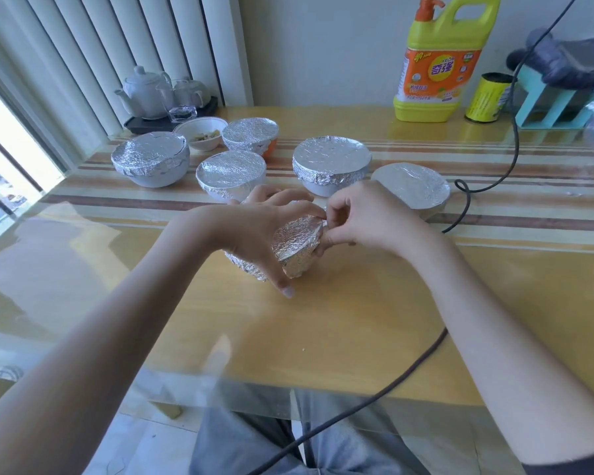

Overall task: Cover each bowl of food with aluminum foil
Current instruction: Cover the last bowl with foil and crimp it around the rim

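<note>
Near the middle of the glass-topped yellow table (357,303), my left hand (254,231) cupped the small foil-wrapped bowl (295,248) while my right hand (357,217) pinched its crinkled rim. I judged this the crimping step; next, the uncovered white bowl of food (201,132) needed foil.

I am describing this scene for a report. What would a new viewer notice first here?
First, the two hands at the centre: the left hand holds a foil-wrapped bowl while the right hand pinches its foil edge. Behind them stand five foil-covered bowls and one uncovered bowl. A yellow detergent bottle stands at the back right.
</note>
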